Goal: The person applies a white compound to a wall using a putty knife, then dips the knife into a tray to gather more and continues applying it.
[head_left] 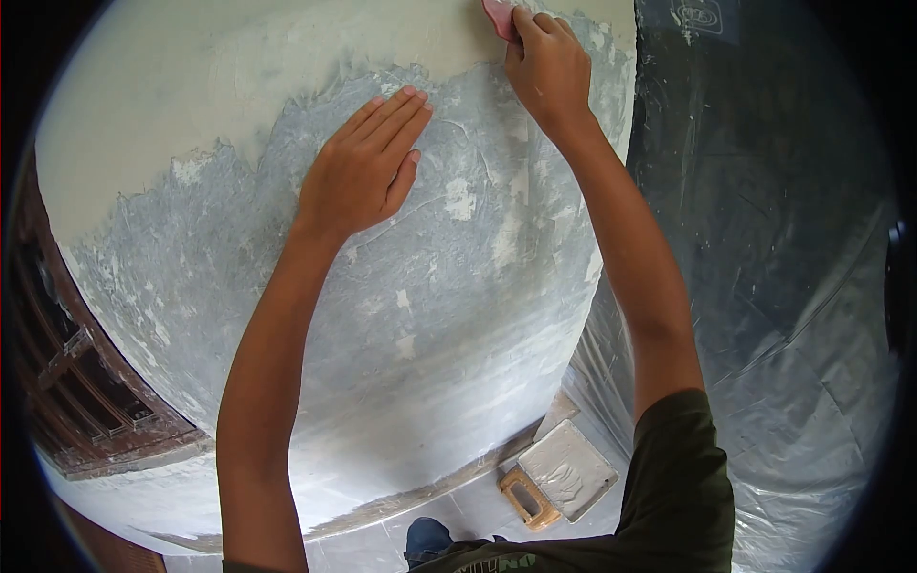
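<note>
My left hand (pixel 368 158) lies flat on the wall (pixel 382 277), its fingers stretched out and holding nothing. Its fingertips are near the ragged border between the smooth cream coat above and the patchy grey surface below. Higher up and to the right, my right hand (pixel 552 72) grips a pink scraper (pixel 499 17) against the wall, close to its right edge. Only part of the scraper shows; the top of the view cuts it off and my fingers cover some of it.
A square tray of white paste (pixel 570 470) is at floor level by the wall's foot, beside a yellowish stool-like object (pixel 528 498). Clear plastic sheeting (pixel 793 286) covers the dark surface on the right. A brown framed window with bars (pixel 81 382) borders the wall on the left.
</note>
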The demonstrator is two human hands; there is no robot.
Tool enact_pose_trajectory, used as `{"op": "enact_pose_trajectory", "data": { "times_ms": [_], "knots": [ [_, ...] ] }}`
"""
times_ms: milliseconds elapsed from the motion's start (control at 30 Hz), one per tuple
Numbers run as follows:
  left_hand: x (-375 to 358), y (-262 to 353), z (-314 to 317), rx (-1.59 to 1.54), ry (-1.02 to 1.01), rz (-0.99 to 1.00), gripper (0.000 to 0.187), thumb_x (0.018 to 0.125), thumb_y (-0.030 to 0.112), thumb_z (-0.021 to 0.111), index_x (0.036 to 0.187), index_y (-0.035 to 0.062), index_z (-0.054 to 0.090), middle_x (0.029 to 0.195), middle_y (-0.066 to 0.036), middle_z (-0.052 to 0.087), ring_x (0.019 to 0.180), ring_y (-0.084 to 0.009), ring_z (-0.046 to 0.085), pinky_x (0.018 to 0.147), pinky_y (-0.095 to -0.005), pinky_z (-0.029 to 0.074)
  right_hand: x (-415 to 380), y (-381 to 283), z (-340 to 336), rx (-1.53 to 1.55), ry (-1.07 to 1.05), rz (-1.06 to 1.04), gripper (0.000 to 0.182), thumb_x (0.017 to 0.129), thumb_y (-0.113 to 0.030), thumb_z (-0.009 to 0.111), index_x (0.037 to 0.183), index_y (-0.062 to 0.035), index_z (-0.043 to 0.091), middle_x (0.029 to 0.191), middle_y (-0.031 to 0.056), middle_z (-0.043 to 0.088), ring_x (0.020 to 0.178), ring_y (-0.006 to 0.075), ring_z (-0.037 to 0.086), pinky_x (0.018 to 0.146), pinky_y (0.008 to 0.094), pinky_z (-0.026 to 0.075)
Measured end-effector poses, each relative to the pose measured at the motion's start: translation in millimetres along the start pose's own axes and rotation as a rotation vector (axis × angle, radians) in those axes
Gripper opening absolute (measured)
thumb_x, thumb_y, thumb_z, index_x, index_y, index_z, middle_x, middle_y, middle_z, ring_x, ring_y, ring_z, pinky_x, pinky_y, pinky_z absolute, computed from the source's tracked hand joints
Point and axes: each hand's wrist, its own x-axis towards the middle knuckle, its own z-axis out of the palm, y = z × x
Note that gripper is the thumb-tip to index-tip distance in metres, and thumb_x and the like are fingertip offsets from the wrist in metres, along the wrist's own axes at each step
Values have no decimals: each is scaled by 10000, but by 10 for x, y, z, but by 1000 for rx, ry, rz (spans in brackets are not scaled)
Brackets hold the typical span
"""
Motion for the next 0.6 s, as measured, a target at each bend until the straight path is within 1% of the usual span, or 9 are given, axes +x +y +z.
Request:
{"op": "enact_pose_trajectory", "data": {
  "times_ms": [100, 133, 200, 300, 333, 400, 433, 533, 600],
  "knots": [
    [5, 2, -7, 0, 5, 1, 470, 924, 71, 547, 1388, 2, 583, 1453, -136, 585, 1392, -271, 512, 1197, -431, 365, -226, -111, 99, 44, -21, -58, 253, 826, -38, 671, 1079, -27, 671, 986, 101, 700, 924, 301, 676, 720, 403, 581],
    [3, 6, -12, -2, 4, 1, 470, 923, 69, 548, 1386, 1, 584, 1450, -136, 587, 1390, -271, 515, 1196, -431, 366, -398, -200, 66, 45, 20, -138, 280, 787, 22, 635, 1065, 46, 655, 920, 106, 668, 902, 282, 676, 676, 382, 593],
    [9, 21, -26, -1, 4, -2, 469, 923, 70, 549, 1386, 2, 584, 1451, -135, 587, 1390, -270, 515, 1195, -431, 367, -697, -446, -150, 152, -37, -125, 312, 781, 13, 654, 1092, 27, 662, 929, 103, 667, 900, 279, 674, 683, 378, 593],
    [11, 2, -9, 3, 10, -6, 470, 924, 72, 550, 1388, 4, 584, 1452, -133, 586, 1390, -270, 515, 1194, -430, 369, -611, -484, -376, 236, -45, -59, 304, 771, -3, 680, 1075, -2, 664, 915, 98, 658, 886, 275, 668, 672, 373, 587],
    [1, 4, -1, -1, 6, -2, 470, 925, 74, 550, 1389, 5, 583, 1453, -133, 585, 1389, -270, 515, 1195, -430, 368, -465, -392, -343, 197, -20, -23, 287, 760, -15, 700, 1045, -19, 663, 902, 98, 652, 867, 272, 661, 662, 368, 582],
    [1, 8, -4, 0, 2, -3, 470, 926, 76, 550, 1389, 7, 584, 1452, -133, 586, 1388, -271, 517, 1195, -430, 368, -181, -179, -175, 126, 39, 21, 357, 779, -8, 708, 1134, -46, 702, 836, 80, 657, 820, 276, 651, 653, 378, 553],
    [1, 11, -6, 2, 4, -4, 470, 926, 78, 551, 1389, 8, 584, 1451, -133, 587, 1387, -271, 518, 1196, -431, 367, -121, -114, -67, 127, 37, 24, 357, 779, -8, 708, 1134, -46, 702, 836, 80, 657, 820, 276, 651, 653, 378, 553],
    [5, 10, -2, 11, 6, -3, 471, 925, 77, 551, 1389, 9, 585, 1447, -133, 591, 1384, -271, 521, 1196, -429, 367, -151, -83, 96, 40, 40, -47, 339, 791, -38, 704, 1129, -48, 697, 864, 85, 659, 825, 282, 651, 662, 381, 562],
    [6, 15, -16, 3, 3, -3, 472, 923, 75, 551, 1389, 10, 586, 1447, -132, 591, 1384, -270, 522, 1196, -428, 367, -448, -283, 50, 80, 16, -123, 289, 729, -2, 697, 1015, -24, 667, 864, 82, 636, 859, 263, 660, 667, 360, 587]
  ]
}}
